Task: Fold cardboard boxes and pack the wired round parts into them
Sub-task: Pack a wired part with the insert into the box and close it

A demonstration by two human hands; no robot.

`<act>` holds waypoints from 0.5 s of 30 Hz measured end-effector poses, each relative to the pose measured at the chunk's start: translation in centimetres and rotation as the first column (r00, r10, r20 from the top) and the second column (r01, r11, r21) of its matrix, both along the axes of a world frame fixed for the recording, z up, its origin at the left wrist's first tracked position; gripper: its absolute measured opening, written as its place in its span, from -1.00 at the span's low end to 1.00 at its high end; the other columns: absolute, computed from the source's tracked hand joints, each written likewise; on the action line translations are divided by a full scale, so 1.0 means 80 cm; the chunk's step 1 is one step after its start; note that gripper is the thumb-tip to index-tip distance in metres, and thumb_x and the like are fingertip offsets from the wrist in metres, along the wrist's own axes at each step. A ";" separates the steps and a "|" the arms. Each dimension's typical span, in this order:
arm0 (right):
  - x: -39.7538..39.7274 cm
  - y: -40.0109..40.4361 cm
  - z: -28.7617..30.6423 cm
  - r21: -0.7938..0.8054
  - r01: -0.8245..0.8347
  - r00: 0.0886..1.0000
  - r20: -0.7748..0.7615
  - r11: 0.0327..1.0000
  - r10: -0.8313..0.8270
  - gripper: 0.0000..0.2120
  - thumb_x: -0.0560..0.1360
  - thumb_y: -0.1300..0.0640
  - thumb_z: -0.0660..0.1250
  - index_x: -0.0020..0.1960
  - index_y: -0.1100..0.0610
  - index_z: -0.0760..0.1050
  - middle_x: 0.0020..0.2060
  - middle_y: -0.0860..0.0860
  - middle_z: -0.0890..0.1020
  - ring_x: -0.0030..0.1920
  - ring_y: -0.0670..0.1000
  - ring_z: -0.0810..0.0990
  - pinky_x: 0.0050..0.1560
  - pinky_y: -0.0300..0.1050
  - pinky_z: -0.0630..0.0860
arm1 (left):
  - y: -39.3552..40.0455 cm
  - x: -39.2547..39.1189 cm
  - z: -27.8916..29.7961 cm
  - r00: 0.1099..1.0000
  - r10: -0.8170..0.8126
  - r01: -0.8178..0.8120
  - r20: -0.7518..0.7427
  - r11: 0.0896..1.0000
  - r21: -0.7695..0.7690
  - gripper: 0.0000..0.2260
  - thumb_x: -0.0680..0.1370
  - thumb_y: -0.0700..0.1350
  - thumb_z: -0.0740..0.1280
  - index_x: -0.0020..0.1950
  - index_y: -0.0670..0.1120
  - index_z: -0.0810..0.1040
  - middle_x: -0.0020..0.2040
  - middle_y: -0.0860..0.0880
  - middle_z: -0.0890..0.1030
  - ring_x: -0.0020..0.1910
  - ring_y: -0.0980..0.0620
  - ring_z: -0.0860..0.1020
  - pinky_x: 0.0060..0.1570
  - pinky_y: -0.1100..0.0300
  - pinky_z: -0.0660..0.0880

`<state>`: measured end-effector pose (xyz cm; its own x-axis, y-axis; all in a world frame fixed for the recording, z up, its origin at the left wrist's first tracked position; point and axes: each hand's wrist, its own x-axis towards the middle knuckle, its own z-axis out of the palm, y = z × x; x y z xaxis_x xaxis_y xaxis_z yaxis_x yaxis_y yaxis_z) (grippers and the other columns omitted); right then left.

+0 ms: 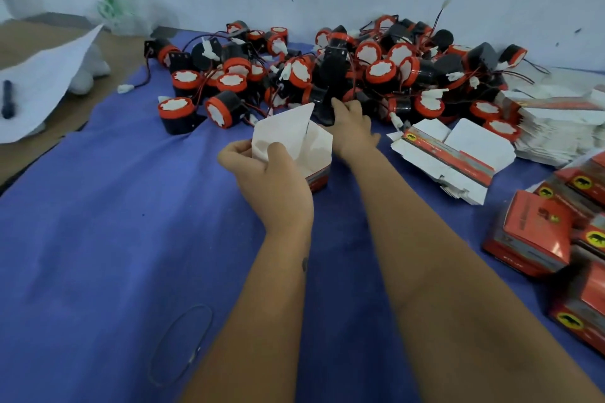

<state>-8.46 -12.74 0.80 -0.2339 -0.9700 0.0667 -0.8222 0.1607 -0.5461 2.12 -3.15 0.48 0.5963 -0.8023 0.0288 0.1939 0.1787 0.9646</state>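
My left hand (pixel 268 173) grips an open cardboard box (pixel 304 144), white inside and red outside, its flaps standing up over the blue cloth. Just beyond it, my right hand (pixel 352 127) reaches into the near edge of the pile of wired round parts (pixel 327 75), black bodies with red caps and white centres. Its fingers touch a black part (pixel 322 108) at the pile's front; whether they close round it is hidden by the box flap and the hand's back.
Flat unfolded boxes (pixel 458 154) lie right of my right hand, with a bigger stack (pixel 556 131) behind. Closed red boxes (pixel 537 232) are piled at the right edge. A wire loop (pixel 183 343) lies on the blue cloth (pixel 98 222). Paper and a pen (pixel 7 98) sit far left.
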 end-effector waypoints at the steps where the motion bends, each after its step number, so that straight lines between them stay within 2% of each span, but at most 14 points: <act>1: 0.002 0.007 -0.004 -0.058 0.012 1.000 0.007 0.998 -0.012 -0.40 0.54 -0.13 0.27 0.52 -0.02 0.20 0.44 0.03 0.23 0.39 0.18 0.23 0.36 0.20 0.16 | 0.001 0.000 0.001 1.000 -0.002 0.002 0.001 1.000 0.000 -0.74 0.53 -0.26 0.21 -0.06 0.07 0.21 -0.12 0.06 0.44 -0.25 0.13 0.46 -0.50 0.41 0.35; 3: -0.001 0.026 -0.014 -0.203 0.043 0.991 0.136 0.978 -0.015 -0.49 0.49 -0.08 0.33 0.39 0.03 0.37 0.27 0.04 0.37 0.24 0.12 0.38 0.27 0.06 0.34 | 0.003 0.000 0.002 1.000 -0.011 0.011 0.001 1.000 0.001 -0.74 0.54 -0.26 0.21 -0.05 0.08 0.21 -0.13 0.06 0.44 -0.25 0.13 0.47 -0.49 0.40 0.36; 5: -0.004 0.047 -0.018 -0.311 0.117 0.939 0.345 0.943 -0.002 -0.57 0.42 0.00 0.42 0.25 0.03 0.44 0.14 -0.02 0.42 0.06 -0.01 0.46 0.04 -0.14 0.46 | 0.005 0.002 0.003 1.000 -0.022 0.022 -0.007 1.000 -0.005 -0.75 0.54 -0.25 0.22 -0.04 0.07 0.22 -0.12 0.07 0.43 -0.25 0.12 0.46 -0.46 0.36 0.38; 8: -0.010 0.080 -0.015 -0.362 0.278 0.747 0.663 0.890 0.036 -0.59 0.36 0.14 0.52 0.08 -0.05 0.40 0.10 -0.02 0.53 0.00 -0.13 0.55 -0.11 -0.33 0.49 | 0.010 0.004 0.005 0.999 -0.050 0.050 -0.003 0.999 -0.002 -0.73 0.54 -0.24 0.22 -0.09 0.09 0.20 -0.11 0.04 0.42 -0.22 0.07 0.47 -0.35 0.19 0.43; 10: -0.013 0.104 -0.013 -0.346 0.360 0.603 0.795 0.866 0.067 -0.57 0.36 0.15 0.55 0.03 -0.11 0.37 0.04 -0.11 0.57 -0.07 -0.29 0.57 -0.19 -0.46 0.47 | 0.014 0.005 0.005 0.997 -0.070 0.070 0.015 0.998 0.004 -0.74 0.54 -0.23 0.23 -0.09 0.08 0.20 -0.06 0.00 0.42 -0.18 0.03 0.48 -0.31 0.13 0.43; 11: -0.013 0.116 -0.012 -0.344 0.381 0.557 0.826 0.858 0.085 -0.58 0.37 0.14 0.55 0.05 -0.10 0.38 0.02 -0.14 0.58 -0.08 -0.33 0.57 -0.19 -0.48 0.47 | 0.016 0.006 0.005 0.997 -0.075 0.075 0.024 0.997 0.007 -0.73 0.53 -0.22 0.24 -0.10 0.09 0.20 -0.01 -0.03 0.43 -0.16 0.02 0.48 -0.29 0.12 0.43; 13: -0.013 0.134 -0.011 -0.350 0.402 0.476 0.869 0.846 0.134 -0.62 0.41 0.13 0.53 0.12 -0.07 0.45 0.06 -0.13 0.60 -0.02 -0.28 0.59 -0.09 -0.43 0.51 | 0.020 0.008 0.005 0.995 -0.081 0.081 0.056 0.997 0.012 -0.73 0.52 -0.19 0.27 -0.12 0.10 0.20 0.09 -0.10 0.45 -0.11 0.00 0.50 -0.26 0.09 0.43; 15: -0.014 0.150 -0.009 -0.315 0.426 0.334 0.926 0.848 0.176 -0.62 0.46 0.14 0.48 0.23 -0.01 0.48 0.14 -0.08 0.60 0.08 -0.18 0.59 0.03 -0.33 0.53 | 0.023 0.009 0.005 0.990 -0.110 0.109 0.086 0.994 0.015 -0.75 0.52 -0.15 0.29 -0.12 0.09 0.22 0.18 -0.15 0.45 -0.03 -0.04 0.52 -0.23 0.07 0.47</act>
<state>-9.62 -0.76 0.11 -0.5473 -0.8306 0.1027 0.2527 -0.2810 -0.9258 2.87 -1.31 0.88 0.5008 -0.8629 0.0678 0.1274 0.1510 0.9803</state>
